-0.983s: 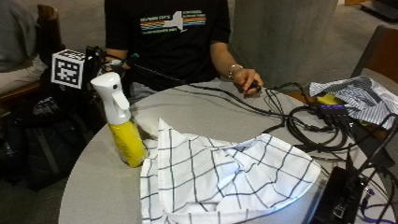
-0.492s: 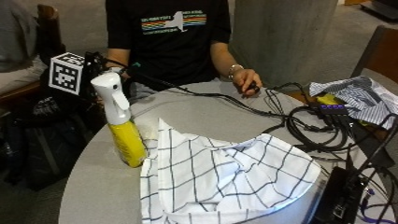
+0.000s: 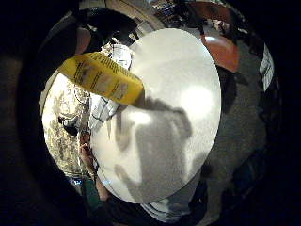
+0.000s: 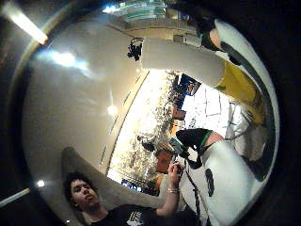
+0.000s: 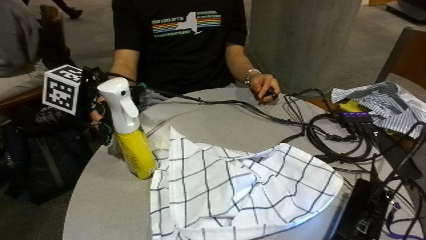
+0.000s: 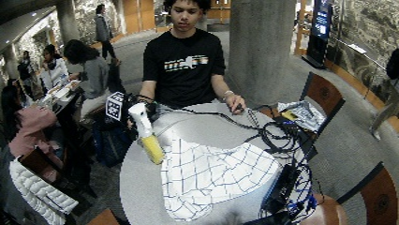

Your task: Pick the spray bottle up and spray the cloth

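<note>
Gloved right hand [image 5: 100,112] beside spray bottle [image 5: 130,135]

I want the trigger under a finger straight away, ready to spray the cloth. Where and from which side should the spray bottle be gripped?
Grip the spray bottle at its narrow white neck just under the head, above the wider yellow body. It stands upright at the table edge, the checked cloth on its far side, so come from the edge side, where the gloved right hand is.
</note>
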Available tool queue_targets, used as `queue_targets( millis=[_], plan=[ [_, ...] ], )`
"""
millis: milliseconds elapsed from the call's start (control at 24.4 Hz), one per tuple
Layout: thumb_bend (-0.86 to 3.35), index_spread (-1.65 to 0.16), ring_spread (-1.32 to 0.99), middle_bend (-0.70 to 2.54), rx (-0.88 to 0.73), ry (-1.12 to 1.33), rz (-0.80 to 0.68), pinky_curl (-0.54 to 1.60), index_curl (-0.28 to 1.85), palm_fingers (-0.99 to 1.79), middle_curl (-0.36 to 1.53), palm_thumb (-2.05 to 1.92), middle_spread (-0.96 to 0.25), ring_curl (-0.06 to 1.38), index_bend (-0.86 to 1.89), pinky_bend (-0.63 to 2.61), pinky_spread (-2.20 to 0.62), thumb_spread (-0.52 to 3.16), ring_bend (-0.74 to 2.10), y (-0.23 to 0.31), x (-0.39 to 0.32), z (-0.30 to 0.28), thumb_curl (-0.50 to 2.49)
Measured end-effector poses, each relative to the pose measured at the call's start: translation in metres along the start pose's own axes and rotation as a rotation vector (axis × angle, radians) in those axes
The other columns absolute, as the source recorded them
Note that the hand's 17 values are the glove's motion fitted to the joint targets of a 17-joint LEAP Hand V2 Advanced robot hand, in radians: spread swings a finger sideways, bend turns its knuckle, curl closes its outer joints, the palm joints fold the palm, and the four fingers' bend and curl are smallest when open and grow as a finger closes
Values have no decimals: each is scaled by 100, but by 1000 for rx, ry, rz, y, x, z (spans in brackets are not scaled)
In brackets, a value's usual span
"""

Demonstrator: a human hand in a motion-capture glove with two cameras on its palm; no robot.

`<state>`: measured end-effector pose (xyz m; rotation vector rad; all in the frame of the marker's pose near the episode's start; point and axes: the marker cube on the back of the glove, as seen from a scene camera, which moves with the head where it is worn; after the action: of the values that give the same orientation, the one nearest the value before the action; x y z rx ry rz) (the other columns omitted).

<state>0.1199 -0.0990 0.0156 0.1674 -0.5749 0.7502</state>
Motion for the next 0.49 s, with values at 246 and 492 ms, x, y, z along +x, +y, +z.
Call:
queue_targets(
  millis=[246,492],
  plan=[
    [1,-33,2,29,55,-4,-13,37,18,63,39,79,2,34,8,46,21,89,38,-15,1,8,36],
    [12,-27,-2,31,169,-20,-50,36,21,89,41,104,-3,35,17,43,10,85,44,-20,5,8,44]
  ],
)
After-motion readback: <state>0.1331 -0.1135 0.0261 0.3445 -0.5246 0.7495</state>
